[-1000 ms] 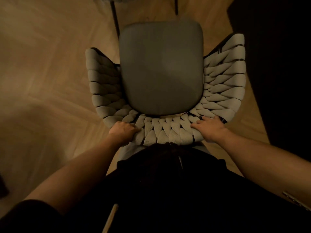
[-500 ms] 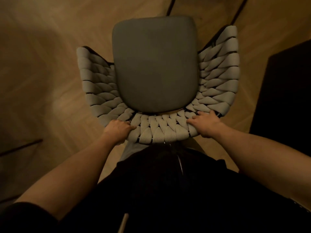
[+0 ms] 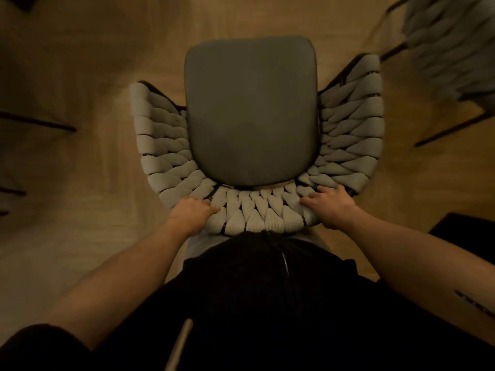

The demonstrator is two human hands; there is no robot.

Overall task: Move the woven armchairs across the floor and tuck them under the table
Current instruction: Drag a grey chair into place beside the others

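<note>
Head view: chair in transit

Both the left hand (image 3: 193, 213) and right hand (image 3: 330, 206) curl over the backrest of the grey woven-rope armchair with dark cushion (image 3: 251, 113), mid wooden floor (image 3: 80, 236). No table is visible; next, steer toward it.

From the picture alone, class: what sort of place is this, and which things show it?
Probably a dining area, in a home or a restaurant. The floor is wood, a woven armchair with a seat cushion is gripped by both hands, and a second chair like it stands at upper right. No table shows clearly.
</note>
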